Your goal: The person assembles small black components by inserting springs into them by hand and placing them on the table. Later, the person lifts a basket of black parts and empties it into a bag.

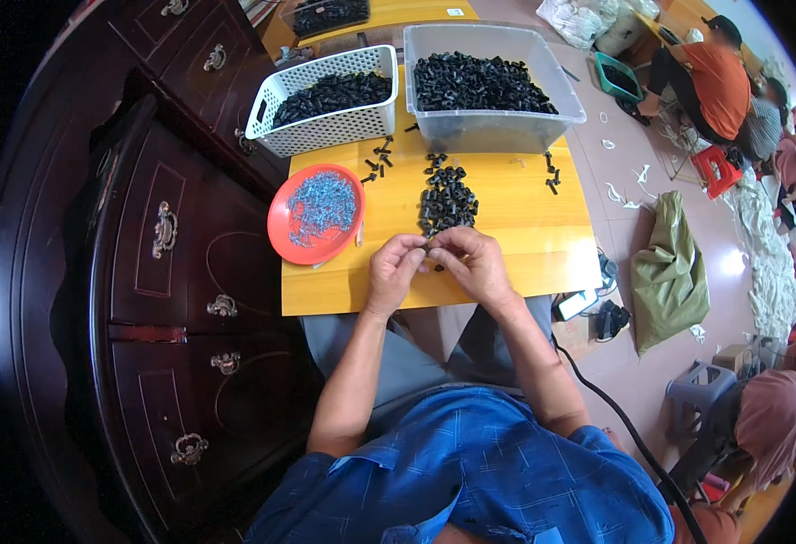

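Observation:
My left hand [395, 270] and my right hand [476, 265] meet over the near part of the yellow table [543, 245]. Between their closed fingertips they pinch a small black plastic part [428, 246], mostly covered by the fingers. Just beyond my hands lies a pile of short black plastic parts [449, 199]. To the left, a round red plate [278, 234] holds many tiny bluish, metallic-looking pieces [322, 207]. Several black pieces with a stem [378, 166] lie loose between the plate and the pile; more loose black pieces [552, 174] lie toward the right edge.
At the table's back stand a white perforated basket [325, 136] and a clear plastic tub [498, 134], both filled with black parts. A dark wooden cabinet [144, 272] flanks the left. Rightward are a green sack [672, 281], a black cable [615, 412], a stool [697, 390] and other people.

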`<state>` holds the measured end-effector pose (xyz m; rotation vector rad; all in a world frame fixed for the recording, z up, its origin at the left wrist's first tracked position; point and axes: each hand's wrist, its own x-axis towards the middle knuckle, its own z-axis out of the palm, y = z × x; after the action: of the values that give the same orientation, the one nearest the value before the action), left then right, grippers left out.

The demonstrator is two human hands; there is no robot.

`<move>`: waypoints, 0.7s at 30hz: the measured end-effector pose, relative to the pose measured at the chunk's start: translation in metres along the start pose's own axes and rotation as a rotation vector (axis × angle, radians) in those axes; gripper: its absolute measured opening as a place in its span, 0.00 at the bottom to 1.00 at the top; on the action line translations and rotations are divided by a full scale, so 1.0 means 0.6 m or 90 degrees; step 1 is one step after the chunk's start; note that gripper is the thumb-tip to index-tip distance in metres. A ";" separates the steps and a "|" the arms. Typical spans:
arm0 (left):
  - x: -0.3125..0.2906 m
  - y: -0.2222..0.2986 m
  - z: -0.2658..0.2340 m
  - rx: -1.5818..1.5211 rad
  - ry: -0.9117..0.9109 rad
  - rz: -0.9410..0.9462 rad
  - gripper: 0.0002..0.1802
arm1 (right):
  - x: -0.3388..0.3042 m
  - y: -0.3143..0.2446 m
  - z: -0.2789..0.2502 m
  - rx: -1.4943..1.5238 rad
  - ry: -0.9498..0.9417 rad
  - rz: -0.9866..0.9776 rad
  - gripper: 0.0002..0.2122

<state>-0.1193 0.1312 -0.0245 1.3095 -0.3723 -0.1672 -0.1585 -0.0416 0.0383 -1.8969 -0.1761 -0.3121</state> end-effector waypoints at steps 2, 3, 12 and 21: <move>0.002 0.002 -0.002 -0.028 0.000 -0.004 0.07 | -0.002 0.001 -0.002 -0.016 -0.001 -0.017 0.04; 0.003 0.005 -0.004 -0.054 0.002 -0.006 0.07 | -0.008 0.008 -0.005 -0.061 0.017 -0.041 0.04; 0.001 0.009 -0.013 -0.144 0.030 -0.023 0.09 | -0.044 0.013 0.009 -0.381 -0.067 -0.060 0.06; 0.003 0.008 -0.016 -0.178 0.022 -0.031 0.09 | -0.050 0.029 0.016 -0.412 -0.083 -0.048 0.06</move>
<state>-0.1144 0.1402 -0.0217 1.0454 -0.2764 -0.2292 -0.1808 -0.0374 0.0104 -2.5593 -0.2557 -0.3195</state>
